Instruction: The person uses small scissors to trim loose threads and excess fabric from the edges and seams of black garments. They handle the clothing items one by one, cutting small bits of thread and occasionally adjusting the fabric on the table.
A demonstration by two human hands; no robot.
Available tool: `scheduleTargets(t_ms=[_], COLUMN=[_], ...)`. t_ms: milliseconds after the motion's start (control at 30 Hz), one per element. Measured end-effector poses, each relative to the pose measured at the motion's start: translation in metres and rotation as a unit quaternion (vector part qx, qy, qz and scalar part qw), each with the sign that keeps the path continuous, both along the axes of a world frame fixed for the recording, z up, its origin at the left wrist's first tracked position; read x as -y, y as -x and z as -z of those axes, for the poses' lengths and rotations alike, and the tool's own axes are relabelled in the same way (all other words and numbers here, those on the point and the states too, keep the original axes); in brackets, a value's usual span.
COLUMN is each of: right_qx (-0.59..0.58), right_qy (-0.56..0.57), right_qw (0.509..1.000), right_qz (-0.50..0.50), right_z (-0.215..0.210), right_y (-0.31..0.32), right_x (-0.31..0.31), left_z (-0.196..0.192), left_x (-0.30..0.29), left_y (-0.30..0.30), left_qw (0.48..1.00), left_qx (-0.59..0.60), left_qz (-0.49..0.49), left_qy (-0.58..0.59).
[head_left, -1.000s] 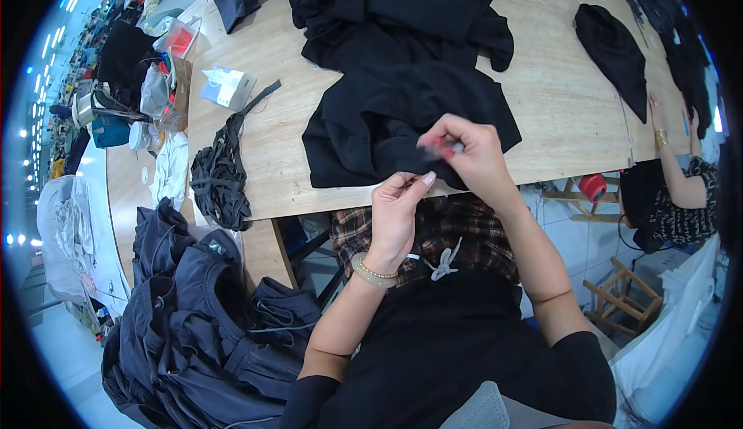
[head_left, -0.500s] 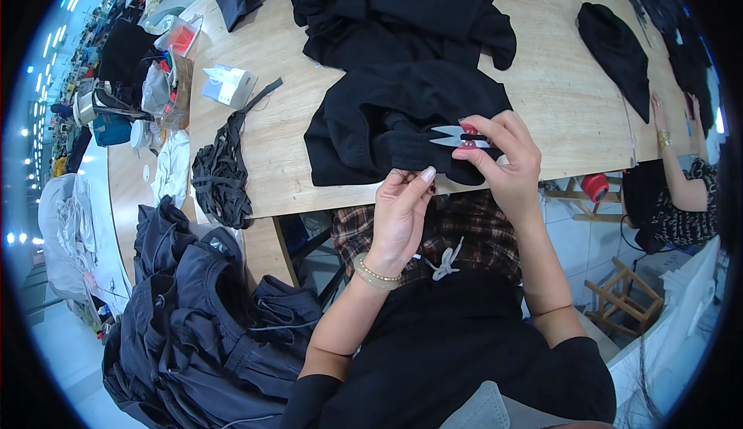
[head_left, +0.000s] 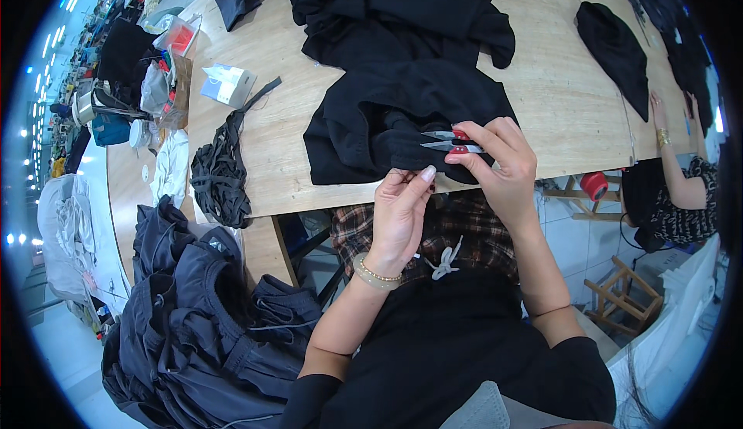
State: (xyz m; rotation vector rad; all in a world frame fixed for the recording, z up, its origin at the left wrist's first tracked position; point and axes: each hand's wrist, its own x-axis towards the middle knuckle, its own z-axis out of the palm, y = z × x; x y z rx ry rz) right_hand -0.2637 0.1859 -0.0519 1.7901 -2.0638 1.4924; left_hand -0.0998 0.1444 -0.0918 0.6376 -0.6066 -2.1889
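A black garment (head_left: 340,131) lies bunched at the near edge of the table, its opening toward me. My left hand (head_left: 402,212) pinches the near edge of its ribbed part between thumb and forefinger. In my right hand (head_left: 507,162) is a pair of thread snips (head_left: 457,143) with red grips, held between thumb and fingers. The two blades are apart and point left over the ribbed cloth. Whether the tips touch the cloth I cannot tell.
More black garments (head_left: 395,11) are heaped behind. A tangle of dark fabric strips (head_left: 220,177) and a tissue box (head_left: 228,85) are on the left. Dark clothes (head_left: 201,313) pile up at lower left. At right are a black piece (head_left: 615,54) and another person's arm (head_left: 673,170).
My right hand has shifted slightly left and down, bringing the snips further over the cloth. The left hand holds its place.
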Motion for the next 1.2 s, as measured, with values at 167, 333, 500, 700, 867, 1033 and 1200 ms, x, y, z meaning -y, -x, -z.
scheduleTargets(t_ms=[167,333,500,700,867,1033,1200], right_qx=[-0.008,0.026,0.056,0.047,0.052,0.046,0.101], right_qy=[0.01,0.006,0.0,-0.007,-0.008,-0.008,-0.01], right_qw=[1.0,1.0,0.998,0.999,0.999,0.998,0.994], right_qz=[0.005,0.0,-0.003,-0.005,-0.009,-0.053,-0.051], right_z=[0.0,-0.001,-0.001,-0.002,-0.002,-0.009,-0.008], right_y=[-0.002,-0.005,-0.007,-0.003,-0.003,-0.006,-0.002], right_x=[0.001,0.003,0.005,0.003,0.004,0.004,0.001], left_z=[-0.003,-0.006,-0.007,-0.009,-0.004,-0.007,-0.005], left_x=[0.0,0.002,0.005,0.004,0.003,0.003,0.004], left_y=[-0.001,-0.001,-0.002,-0.001,-0.002,0.0,-0.002], left_qw=[1.0,1.0,1.0,1.0,1.0,1.0,0.999], left_qx=[-0.01,-0.014,-0.028,-0.021,-0.024,-0.023,-0.026], left_qz=[0.007,0.005,0.006,0.004,0.007,0.003,0.007], left_qy=[-0.012,-0.007,-0.01,-0.008,-0.009,-0.011,-0.026])
